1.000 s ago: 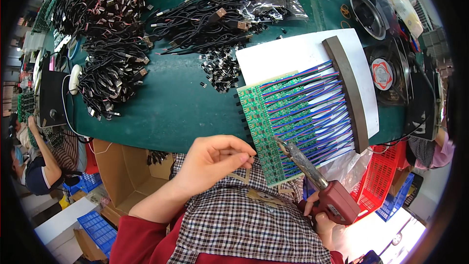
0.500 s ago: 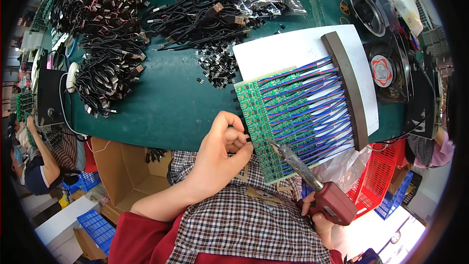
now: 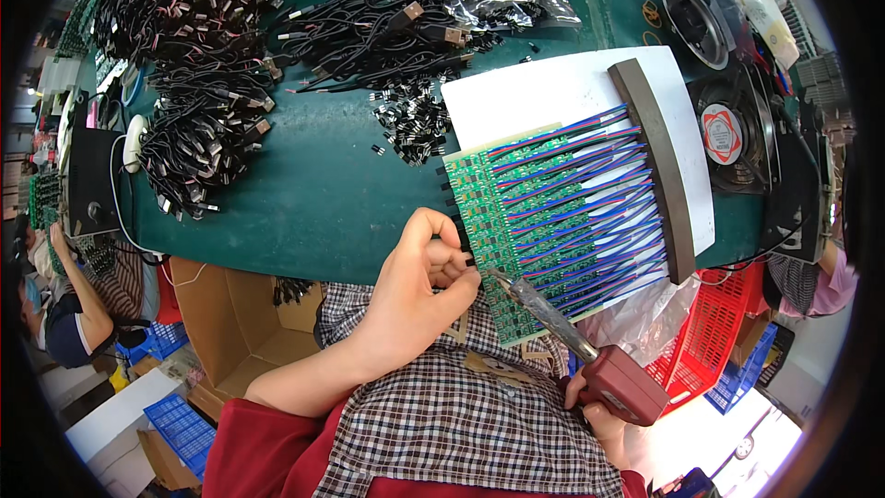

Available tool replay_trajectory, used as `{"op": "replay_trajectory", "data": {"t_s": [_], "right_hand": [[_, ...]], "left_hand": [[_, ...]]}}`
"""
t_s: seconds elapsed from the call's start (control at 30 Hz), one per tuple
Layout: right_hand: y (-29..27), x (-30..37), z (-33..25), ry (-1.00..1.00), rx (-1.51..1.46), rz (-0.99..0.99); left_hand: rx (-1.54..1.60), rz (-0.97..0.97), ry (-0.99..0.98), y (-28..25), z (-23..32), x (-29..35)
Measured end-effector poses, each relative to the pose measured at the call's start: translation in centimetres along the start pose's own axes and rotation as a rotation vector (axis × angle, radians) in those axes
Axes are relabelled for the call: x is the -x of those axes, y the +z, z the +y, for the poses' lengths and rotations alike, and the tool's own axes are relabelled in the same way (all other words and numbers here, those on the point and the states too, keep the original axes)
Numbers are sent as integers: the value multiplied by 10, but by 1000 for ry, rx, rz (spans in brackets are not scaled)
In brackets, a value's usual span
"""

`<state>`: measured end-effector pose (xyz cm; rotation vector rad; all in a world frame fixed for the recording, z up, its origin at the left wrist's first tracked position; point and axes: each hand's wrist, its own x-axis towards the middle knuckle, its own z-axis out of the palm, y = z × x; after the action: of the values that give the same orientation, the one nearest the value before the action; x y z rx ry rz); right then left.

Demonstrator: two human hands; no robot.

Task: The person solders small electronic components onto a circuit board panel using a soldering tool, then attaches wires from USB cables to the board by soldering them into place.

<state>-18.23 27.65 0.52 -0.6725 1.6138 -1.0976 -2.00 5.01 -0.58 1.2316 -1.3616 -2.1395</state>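
A green circuit board panel (image 3: 481, 221) lies near the table's front edge, with rows of blue, red and white wires (image 3: 613, 175) running off to its right. My left hand (image 3: 398, 309) is at the panel's left edge, finger and thumb closed on a small black connector (image 3: 468, 261). Several similar black parts line that edge above it. My right hand (image 3: 599, 413) grips a soldering iron (image 3: 629, 385) by its dark red handle, partly hidden behind it. The iron's tip points up and left, close to the board's edge beside my left fingertips; contact is unclear.
Under the panel is a white board (image 3: 544, 83) with a dark bar (image 3: 653, 166) across the wires. Loose black connectors (image 3: 410, 124), heaped black cables (image 3: 207, 83) and a plastic bag (image 3: 516, 0) lie beyond. A fan (image 3: 728, 134) stands right; a cardboard box (image 3: 230, 314) sits below the table.
The soldering iron has shifted left, bringing its tip from over the board to its left edge by my left fingers. My left hand has barely moved.
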Motion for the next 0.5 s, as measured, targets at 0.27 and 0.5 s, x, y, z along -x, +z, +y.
{"op": "replay_trajectory", "data": {"t_s": [0.27,0.5], "right_hand": [[-5,3,14,-104,70,49],[-8,9,24,-59,-74,-17]], "left_hand": [[32,-5,22,-1,0,-2],[15,-24,2,-1,1,-2]]}}
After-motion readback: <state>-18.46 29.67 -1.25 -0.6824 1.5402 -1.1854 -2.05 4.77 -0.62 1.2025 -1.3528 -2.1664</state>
